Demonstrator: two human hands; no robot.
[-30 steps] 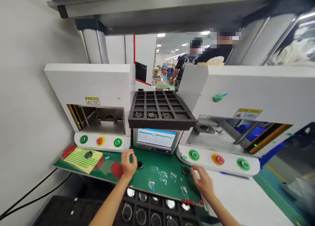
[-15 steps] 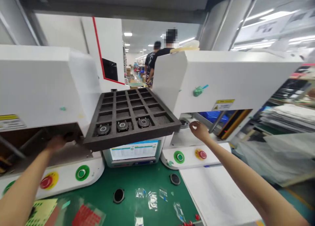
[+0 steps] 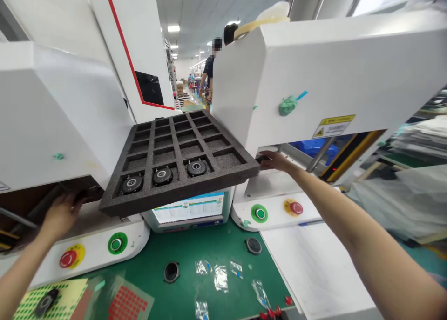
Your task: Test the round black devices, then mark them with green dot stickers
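My left hand reaches into the opening of the left white machine, its fingers closed round a dark round part. Under the right white machine, my right hand pinches a dark piece, partly hidden by the tray corner. Between the machines a black foam tray holds three watch bodies in its front row, one of them a round watch; the front right compartment is bare. Two more watch pieces lie on the green mat.
Behind the tray's front edge is a lit screen. Green and red buttons line both machine bases. Clear plastic scraps, sticker sheets and white paper lie in front. People stand in the far aisle.
The view has shifted and moved closer to the machines. My right hand has moved in to the dark piece by the tray corner. My left hand shows more clearly at the left opening.
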